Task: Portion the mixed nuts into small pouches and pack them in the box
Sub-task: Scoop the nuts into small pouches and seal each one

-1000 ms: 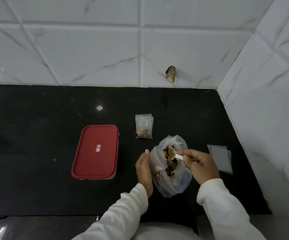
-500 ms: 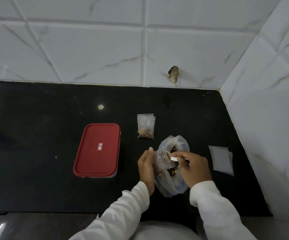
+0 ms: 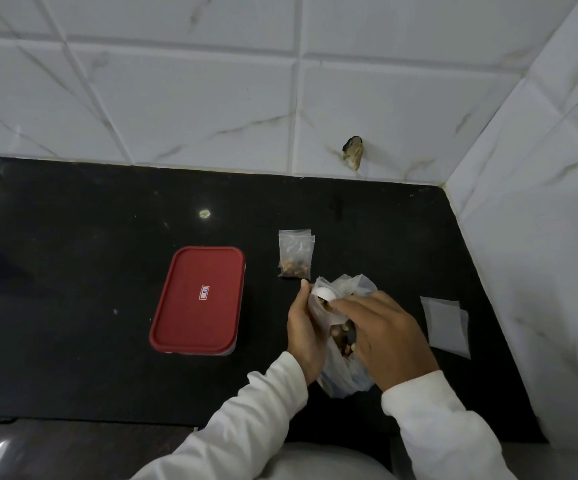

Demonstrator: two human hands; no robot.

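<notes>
A big clear plastic bag of mixed nuts [image 3: 344, 377] lies on the black counter [image 3: 73, 341] near the front edge. My left hand [image 3: 303, 329] holds a small clear pouch [image 3: 322, 311] upright against the bag's left side. My right hand [image 3: 384, 336] grips a small white spoon [image 3: 325, 293], tipped bowl-down at the pouch's mouth with nuts showing under it. A filled small pouch [image 3: 295, 253] lies flat just behind. The box with a red lid [image 3: 197, 301] sits closed to the left.
A few empty flat pouches [image 3: 447, 325] lie to the right, close to the white tiled side wall [image 3: 540, 271]. The tiled back wall has a chipped hole [image 3: 353, 154]. The counter's front edge runs below my sleeves.
My right hand has turned over and moved left, tipping the spoon from level above the big bag down into the small pouch my left hand holds. The camera has drifted slightly.
</notes>
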